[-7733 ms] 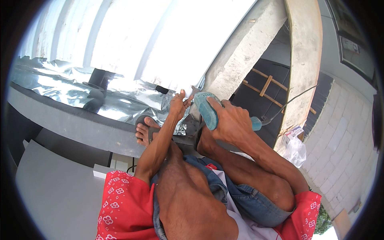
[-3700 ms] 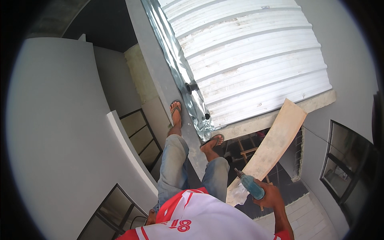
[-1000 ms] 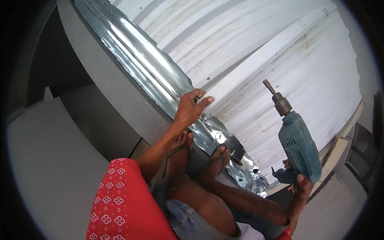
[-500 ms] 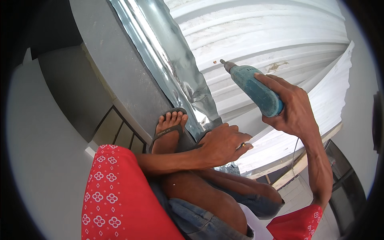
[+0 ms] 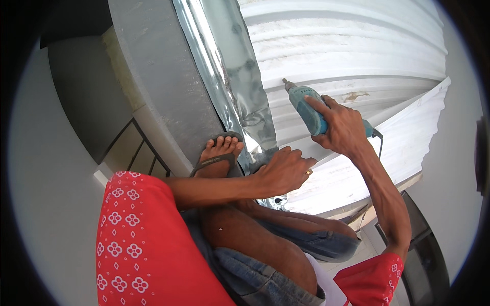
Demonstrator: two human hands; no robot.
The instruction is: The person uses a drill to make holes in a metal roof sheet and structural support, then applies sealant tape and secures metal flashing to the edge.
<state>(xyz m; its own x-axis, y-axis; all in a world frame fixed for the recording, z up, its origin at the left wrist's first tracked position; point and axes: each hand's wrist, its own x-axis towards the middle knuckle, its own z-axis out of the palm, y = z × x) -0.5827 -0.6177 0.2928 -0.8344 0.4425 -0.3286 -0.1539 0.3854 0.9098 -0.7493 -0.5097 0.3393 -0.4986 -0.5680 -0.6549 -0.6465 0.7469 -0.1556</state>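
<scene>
My right hand (image 5: 344, 127) is wrapped round a teal electric drill (image 5: 308, 111), which has a dark cord at its rear. The drill's narrow tip points far and left, at or just above a ridge of the white corrugated roofing sheet (image 5: 326, 56); whether it touches cannot be told. My left hand (image 5: 287, 172) is closed, its fingers curled in over the near end of the shiny metal flashing (image 5: 232, 86). A small gold-coloured bit shows by its fingers, a ring or a piece of hardware; what the hand holds is hidden.
My sandalled foot (image 5: 218, 155) rests on the grey concrete ledge (image 5: 153, 66) beside the flashing. Left of the ledge is a drop with a dark-framed window (image 5: 135, 148). A loose white sheet edge (image 5: 403, 127) rises at right, over a timber strip (image 5: 352, 209).
My right hand and the drill have shifted left and the drill has turned a little steeper. My left hand has moved slightly left, staying curled. The view has shifted too.
</scene>
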